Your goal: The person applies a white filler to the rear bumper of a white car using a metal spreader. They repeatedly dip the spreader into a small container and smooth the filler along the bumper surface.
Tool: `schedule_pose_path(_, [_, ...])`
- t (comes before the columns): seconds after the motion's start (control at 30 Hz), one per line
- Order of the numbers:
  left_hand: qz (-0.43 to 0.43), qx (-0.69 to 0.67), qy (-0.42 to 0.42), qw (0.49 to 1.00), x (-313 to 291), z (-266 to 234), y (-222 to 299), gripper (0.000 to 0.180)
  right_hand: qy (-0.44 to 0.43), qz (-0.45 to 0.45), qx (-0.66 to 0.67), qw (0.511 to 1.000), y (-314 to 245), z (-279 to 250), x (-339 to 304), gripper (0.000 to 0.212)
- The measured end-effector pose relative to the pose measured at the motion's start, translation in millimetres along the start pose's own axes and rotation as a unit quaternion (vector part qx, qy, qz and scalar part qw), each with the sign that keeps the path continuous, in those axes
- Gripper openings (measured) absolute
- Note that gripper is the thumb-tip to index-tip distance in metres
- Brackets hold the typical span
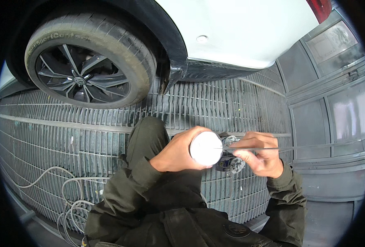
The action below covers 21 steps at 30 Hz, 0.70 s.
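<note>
My left hand (175, 151) is wrapped round a white round cup (206, 149), held in front of my body. Its top face is bright white, and I cannot tell whether that is paint or a lid. Between the thumb and fingers of my right hand (260, 152) is a long thin stick (306, 147), lying nearly level. The stick's left end reaches the cup's top, and its other end points far to the right. Below and between the hands a grey-and-white speckled thing (233, 162) shows in part, too covered to name.
A white car body (240, 29) with a black lower trim stands ahead, its wheel (88, 61) at the upper left. Under me is a metal grate floor (88, 148). Coiled hoses (73, 206) lie at the lower left. Grey panelled walls (314, 111) rise at the right.
</note>
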<state>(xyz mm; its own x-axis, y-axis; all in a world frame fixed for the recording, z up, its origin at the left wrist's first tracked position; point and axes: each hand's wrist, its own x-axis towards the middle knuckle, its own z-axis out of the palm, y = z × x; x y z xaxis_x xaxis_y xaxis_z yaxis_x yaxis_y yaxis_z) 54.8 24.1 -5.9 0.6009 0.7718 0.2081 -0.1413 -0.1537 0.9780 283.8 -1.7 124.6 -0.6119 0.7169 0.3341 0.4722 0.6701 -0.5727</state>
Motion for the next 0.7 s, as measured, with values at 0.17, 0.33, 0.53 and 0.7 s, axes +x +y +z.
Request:
schedule_pose_path(0.17, [0.076,0.077,0.1,0.989,-4,19,-11,0.078,0.08,0.035,-0.021,0.996,-1,13,-8,0.013])
schedule_pose_path(0.33, [0.063,0.11,0.133,0.983,-7,23,-17,0.076,0.058,0.004,-0.004,0.998,-2,17,-8,0.011])
schedule_pose_path(0.53, [0.055,0.12,0.153,0.979,-9,26,-20,0.077,0.066,0.008,-0.02,0.998,-3,24,-7,0.014])
schedule_pose_path(0.7, [0.028,0.12,0.161,0.979,-8,27,-20,0.08,0.044,0.013,-0.001,0.999,-4,25,-8,0.011])
